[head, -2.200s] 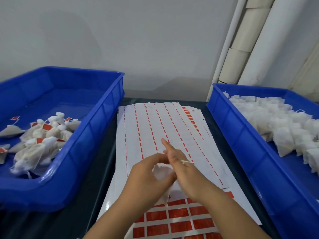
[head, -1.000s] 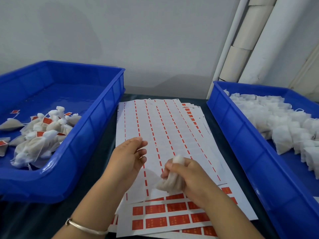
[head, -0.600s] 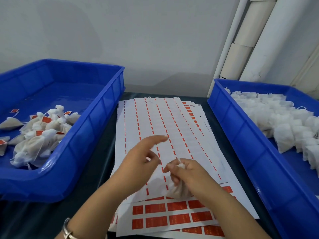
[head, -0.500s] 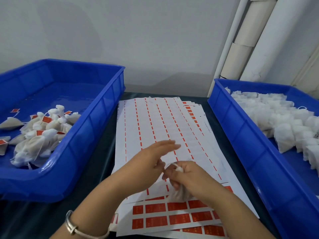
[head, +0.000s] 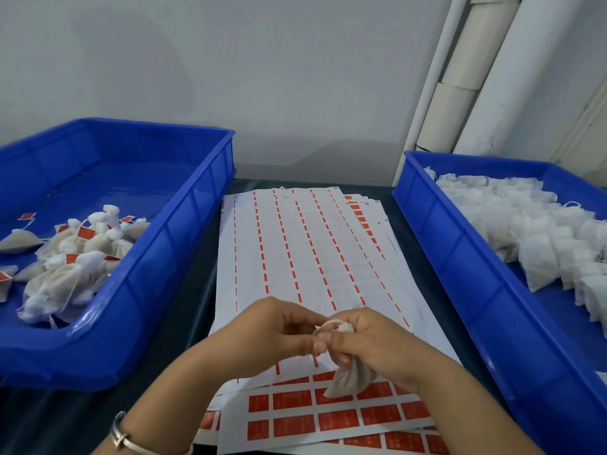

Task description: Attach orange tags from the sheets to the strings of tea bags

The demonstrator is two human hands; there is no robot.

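The right hand [head: 377,346] has its fingers [head: 341,339] curled round the gathered neck of a small tea bag [head: 349,377], whose body hangs below the fist over the sheets [head: 295,251]. The white string [head: 323,324] loops out of the top of that grip toward the left hand [head: 272,333], whose fingertips are closed together at the string's end in what looks like a pinch; whether they truly have hold of it is hard to tell, since the thumb hides the contact. No orange tag shows between either set of fingers.

The step in hand appears to be freeing and straightening the string, so the bag is not yet tagged. The next move likely calls for one hand to let go and peel an orange tag [head: 292,400] from the near rows, just under the hanging bag, then fold it round the string's end while the string is held taut.

The sheets lie fanned in a stack on the dark counter [head: 184,323]. The top one is stripped across most of its length, leaving only thin orange dashes, with full tags remaining on the near rows.

On the left stands a blue tray [head: 170,257] holding a modest heap of finished bags [head: 75,257] with orange tags on them. On the right, a second blue tray [head: 460,267] holds a larger pile of untagged white bags [head: 532,231].
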